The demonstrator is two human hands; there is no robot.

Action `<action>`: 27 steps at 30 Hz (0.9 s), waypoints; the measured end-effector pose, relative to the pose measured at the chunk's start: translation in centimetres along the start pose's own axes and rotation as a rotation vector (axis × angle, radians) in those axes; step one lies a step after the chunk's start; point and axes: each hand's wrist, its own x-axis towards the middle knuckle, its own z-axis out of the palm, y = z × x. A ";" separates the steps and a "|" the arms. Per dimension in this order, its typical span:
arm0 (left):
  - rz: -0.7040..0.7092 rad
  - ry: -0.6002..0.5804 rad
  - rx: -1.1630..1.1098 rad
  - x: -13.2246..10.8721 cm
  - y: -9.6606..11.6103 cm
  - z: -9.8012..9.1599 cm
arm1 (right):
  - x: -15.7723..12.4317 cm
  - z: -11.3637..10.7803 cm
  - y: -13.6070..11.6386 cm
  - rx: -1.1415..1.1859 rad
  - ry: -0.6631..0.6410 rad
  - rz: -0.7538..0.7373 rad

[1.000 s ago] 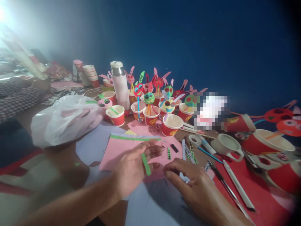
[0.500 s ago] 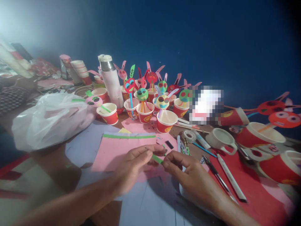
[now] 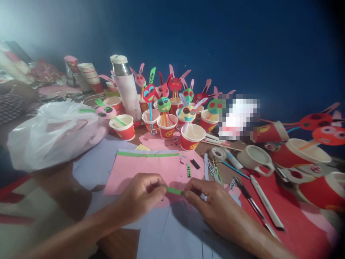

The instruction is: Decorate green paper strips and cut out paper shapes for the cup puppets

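Note:
A narrow green paper strip (image 3: 175, 191) stretches between my two hands above the pink and lavender paper sheets. Its left end is pinched between the thumb and fingers of my left hand (image 3: 147, 194). The fingertips of my right hand (image 3: 210, 201) grip the other end. Behind my hands lies a pink paper sheet (image 3: 145, 171) with a long green strip (image 3: 148, 155) along its far edge. A short green piece with black marks (image 3: 189, 171) and a small black piece (image 3: 195, 164) rest just beyond my right hand.
Paper cups with paper-faced figures (image 3: 167, 127) crowd the back by a white flask (image 3: 126, 90). At left sits a white plastic bag (image 3: 54, 135). To the right are a tape roll (image 3: 217, 154), a mug (image 3: 254, 158), a black pen (image 3: 250, 201) and a white marker (image 3: 266, 203) on red paper.
My left hand has drawn back from beside the strip and closed in a pinch on its left end. More of the green strip shows, and the marked green piece is uncovered.

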 end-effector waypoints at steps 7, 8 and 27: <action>0.045 -0.006 0.134 0.3 0.0 -0.2 | 0.3 0.2 0.1 0.015 0.002 0.000; 0.046 -0.010 0.135 0.4 0.0 -0.3 | 0.3 0.2 0.1 0.016 0.007 0.001; 0.502 -0.099 1.191 1.3 -1.3 1.1 | -0.4 -5.7 0.3 0.274 0.398 0.113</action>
